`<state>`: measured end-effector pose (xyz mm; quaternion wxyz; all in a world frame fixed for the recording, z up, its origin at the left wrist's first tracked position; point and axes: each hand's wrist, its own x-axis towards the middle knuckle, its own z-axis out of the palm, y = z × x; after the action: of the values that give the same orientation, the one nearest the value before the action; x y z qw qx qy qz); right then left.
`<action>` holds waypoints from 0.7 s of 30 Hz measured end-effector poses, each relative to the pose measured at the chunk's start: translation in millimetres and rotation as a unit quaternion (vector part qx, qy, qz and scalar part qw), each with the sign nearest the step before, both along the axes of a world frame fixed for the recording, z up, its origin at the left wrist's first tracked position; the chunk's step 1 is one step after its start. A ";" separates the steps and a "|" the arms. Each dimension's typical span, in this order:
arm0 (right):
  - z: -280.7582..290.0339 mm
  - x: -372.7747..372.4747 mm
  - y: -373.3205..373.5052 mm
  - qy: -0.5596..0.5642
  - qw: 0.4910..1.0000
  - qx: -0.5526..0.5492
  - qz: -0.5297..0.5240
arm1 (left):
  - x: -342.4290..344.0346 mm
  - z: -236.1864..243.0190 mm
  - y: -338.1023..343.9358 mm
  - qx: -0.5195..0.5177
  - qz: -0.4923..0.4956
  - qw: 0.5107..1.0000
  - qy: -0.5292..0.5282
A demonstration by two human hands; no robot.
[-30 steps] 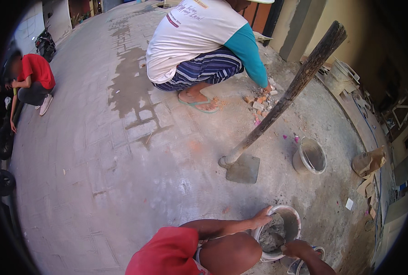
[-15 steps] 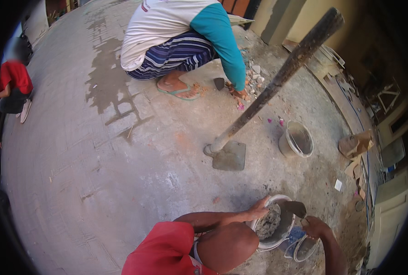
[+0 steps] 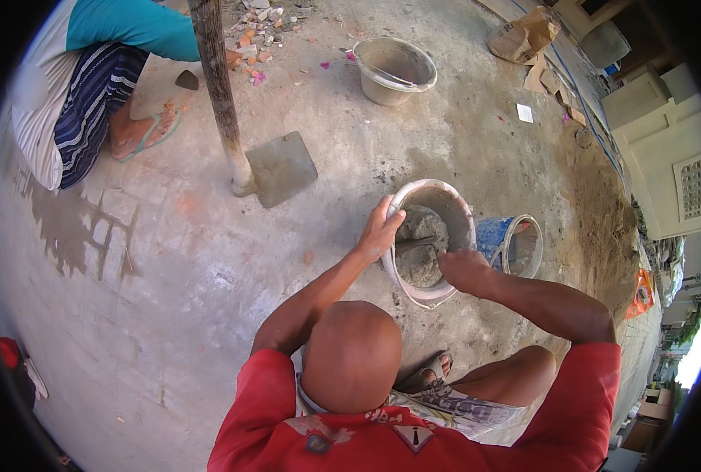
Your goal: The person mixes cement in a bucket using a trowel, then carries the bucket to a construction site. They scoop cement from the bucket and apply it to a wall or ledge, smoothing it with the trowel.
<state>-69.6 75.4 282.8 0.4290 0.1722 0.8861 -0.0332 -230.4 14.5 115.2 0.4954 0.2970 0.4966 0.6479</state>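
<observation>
At the bucket point(image 3: 455, 214), left grip point(image 3: 380, 228) is clamped on the rim, right grip point(image 3: 465, 271) round the trowel point(image 3: 416, 245); brace hard, work deep imo.

1 white bucket point(image 3: 465, 206), 1 blue bucket point(image 3: 490, 234), 1 pale tub point(image 3: 386, 93): makes 3 in all. 1 hoe point(image 3: 228, 126). 1 hand tool point(image 3: 414, 245) in the white bucket. 1 brown paper bag point(image 3: 523, 37), 1 orange bag point(image 3: 641, 293). 1 white square point(image 3: 524, 113). 1 dark blade point(image 3: 186, 79). 1 green flip-flop point(image 3: 169, 130), 1 sandal point(image 3: 427, 370), 1 pale shoe point(image 3: 37, 379). Pink scraps point(image 3: 258, 77): at least 3. Rubble pieces point(image 3: 260, 35) are many, too small to count exactly.
</observation>
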 end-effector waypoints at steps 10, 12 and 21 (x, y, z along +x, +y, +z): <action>48.1 2.4 0.1 0.017 0.955 -0.140 -0.261 | 4.6 12.9 5.7 0.013 0.021 0.999 -0.026; 28.4 -1.0 2.3 0.020 0.949 -0.142 -0.279 | 4.0 15.7 3.9 0.009 0.022 1.000 -0.017; -30.6 -4.2 47.4 0.086 0.984 -0.055 -0.144 | 9.7 -5.0 -2.8 -0.017 0.026 0.999 -0.015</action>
<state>-73.8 122.8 252.2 0.3506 0.2704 0.8826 -0.1579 -220.8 11.8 110.2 0.4907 0.2659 0.5076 0.6564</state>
